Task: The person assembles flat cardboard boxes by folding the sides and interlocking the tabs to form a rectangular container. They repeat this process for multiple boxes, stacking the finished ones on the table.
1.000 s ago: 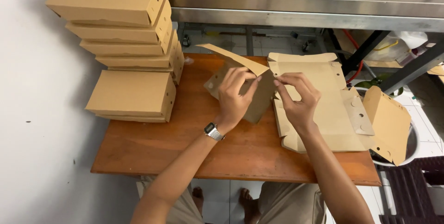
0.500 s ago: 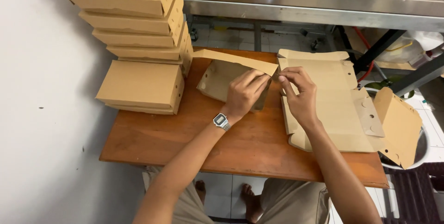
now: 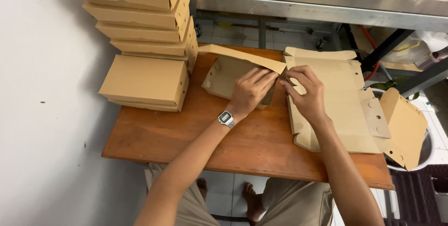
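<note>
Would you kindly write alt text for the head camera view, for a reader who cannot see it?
Seen from above, a person's left hand and right hand fold a half-made cardboard box on a wooden table. Finished boxes are stacked at the table's left, and flat cardboard sheets lie at its right. A wristwatch sits on the left wrist.

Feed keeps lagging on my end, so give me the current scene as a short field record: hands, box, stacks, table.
left hand: pressing on the half-folded box
right hand: pinching the box's right edge
half-folded box: brown cardboard, lid flap raised
flat blanks: stacked at the right, overhanging the table edge
finished boxes: stacked at the left by the wall
table: wooden
wristwatch: left wrist
</note>
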